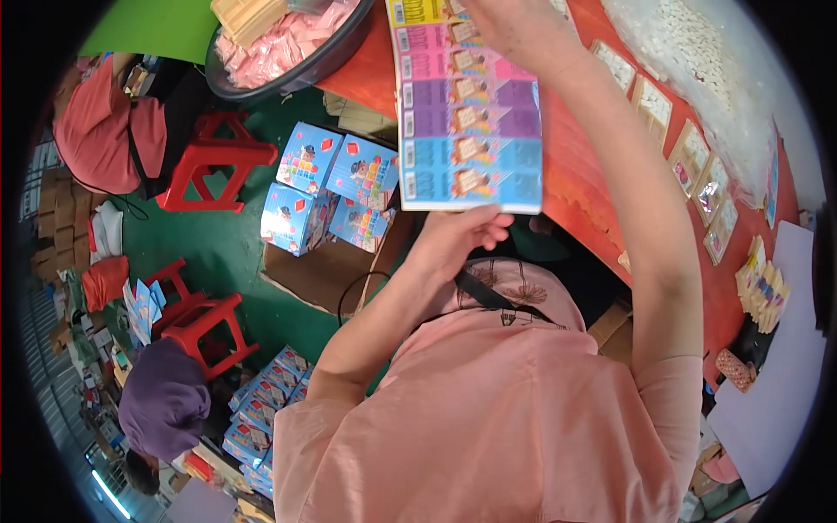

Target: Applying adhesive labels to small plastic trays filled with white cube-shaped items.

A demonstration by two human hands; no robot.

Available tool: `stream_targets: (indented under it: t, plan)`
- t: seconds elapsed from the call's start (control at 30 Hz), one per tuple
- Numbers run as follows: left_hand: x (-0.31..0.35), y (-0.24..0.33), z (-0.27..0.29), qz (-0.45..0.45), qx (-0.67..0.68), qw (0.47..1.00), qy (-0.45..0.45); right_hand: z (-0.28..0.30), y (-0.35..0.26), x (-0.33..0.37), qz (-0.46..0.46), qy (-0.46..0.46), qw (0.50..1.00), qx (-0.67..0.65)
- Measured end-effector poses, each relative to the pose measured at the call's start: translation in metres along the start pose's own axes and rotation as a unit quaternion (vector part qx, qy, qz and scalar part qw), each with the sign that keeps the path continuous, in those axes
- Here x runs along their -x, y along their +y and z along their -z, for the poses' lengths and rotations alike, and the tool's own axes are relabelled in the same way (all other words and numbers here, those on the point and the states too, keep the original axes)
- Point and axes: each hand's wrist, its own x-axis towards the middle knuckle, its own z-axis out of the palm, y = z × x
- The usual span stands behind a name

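A stack of printed sheets (471, 131) in yellow, pink, purple and blue bands lies partly over the red table, its near end reaching past the table's edge. My left hand (458, 244) grips that near edge, fingers curled at its underside. Over the far right end of the sheets is my right hand (523, 35); its fingertips run up to the picture's top edge, so their grip is hidden.
On the red table (575, 174), small packed trays (689, 157) line the right side by a clear bag of white pieces (689, 52). A dark basin (288, 83) holds pink packets. Blue boxes (305, 157) sit in an open carton at left. Two people work near red stools (218, 161).
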Motion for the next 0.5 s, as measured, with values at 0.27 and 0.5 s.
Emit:
stream_targets:
  t: [0.27, 0.5]
  plan:
    - [-0.021, -0.003, -0.028, -0.013, 0.064, 0.998, -0.016, -0.036, -0.046, 0.090, -0.156, -0.148, 0.976, 0.019]
    - [0.012, 0.005, 0.020, -0.052, 0.018, 0.998, 0.039, -0.025, -0.028, 0.106, -0.210, -0.195, 0.954, -0.089]
